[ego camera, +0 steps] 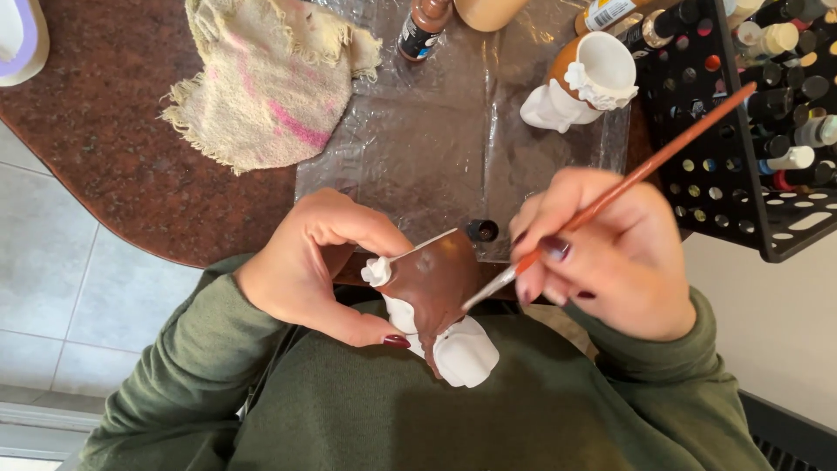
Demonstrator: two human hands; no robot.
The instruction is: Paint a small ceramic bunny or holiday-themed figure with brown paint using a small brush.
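My left hand (316,269) grips a small ceramic figurine (436,301), white with a large patch painted brown, held over my lap. In my right hand (610,253) is a thin orange-handled paintbrush (628,179), pinched near the ferrule, its tip touching the brown patch. A second ceramic pot (586,83), white with an orange-brown side and a white flower trim, stands on the plastic sheet (436,148) at the back.
A stained cream cloth (266,78) lies on the brown stone table (113,148). A black rack (750,122) full of paint bottles stands at the right. A brown paint bottle (425,26) and a small dark cap (482,230) sit on the plastic.
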